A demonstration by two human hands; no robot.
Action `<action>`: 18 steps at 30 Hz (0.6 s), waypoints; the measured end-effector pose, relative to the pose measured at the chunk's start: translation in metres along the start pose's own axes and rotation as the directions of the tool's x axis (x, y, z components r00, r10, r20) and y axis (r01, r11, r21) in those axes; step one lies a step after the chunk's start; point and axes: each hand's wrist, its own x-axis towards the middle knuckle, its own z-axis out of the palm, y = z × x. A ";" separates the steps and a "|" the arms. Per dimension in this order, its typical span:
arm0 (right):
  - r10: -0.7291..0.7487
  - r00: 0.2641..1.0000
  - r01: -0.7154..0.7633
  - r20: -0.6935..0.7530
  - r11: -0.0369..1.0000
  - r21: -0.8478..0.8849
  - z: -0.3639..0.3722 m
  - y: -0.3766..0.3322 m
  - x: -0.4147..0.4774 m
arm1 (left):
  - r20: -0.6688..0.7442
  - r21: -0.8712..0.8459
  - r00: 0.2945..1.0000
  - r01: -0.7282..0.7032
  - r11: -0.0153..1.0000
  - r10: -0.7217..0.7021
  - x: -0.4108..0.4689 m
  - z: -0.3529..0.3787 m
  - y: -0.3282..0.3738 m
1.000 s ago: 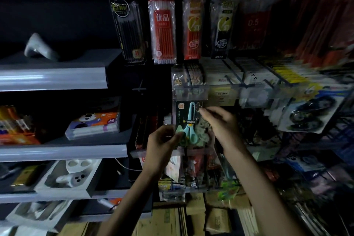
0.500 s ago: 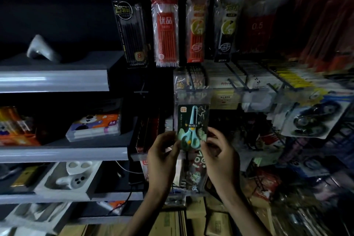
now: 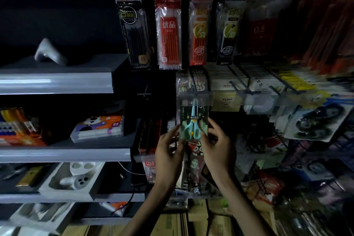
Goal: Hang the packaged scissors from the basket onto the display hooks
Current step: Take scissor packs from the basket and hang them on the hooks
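Observation:
A pack of scissors with teal handles on a dark card hangs upright at the middle of the display, its top behind a clear label strip on a hook. My left hand pinches the pack's lower left edge with thumb and fingers. My right hand pinches the lower right edge. More such packs sit on the hook behind it. The basket is out of view.
Pen refill packs hang above. Rows of hooks with boxed goods and tape packs fill the right. Grey shelves with boxes run along the left. Cardboard boxes stand below.
The pack has moved up until its top went behind the clear label strip. My right hand dropped from the pack's top to its lower right edge; both hands now hold it low.

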 end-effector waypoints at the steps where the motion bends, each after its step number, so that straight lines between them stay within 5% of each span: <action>1: 0.012 1.000 -0.012 0.002 1.000 0.005 0.001 -0.001 0.003 | -0.001 0.015 1.000 -0.001 1.000 0.001 0.003 0.001 -0.003; 18: 0.044 0.997 -0.046 -0.055 0.999 -0.025 0.024 0.015 0.024 | -0.072 0.039 0.997 0.022 0.999 -0.019 0.024 0.011 -0.019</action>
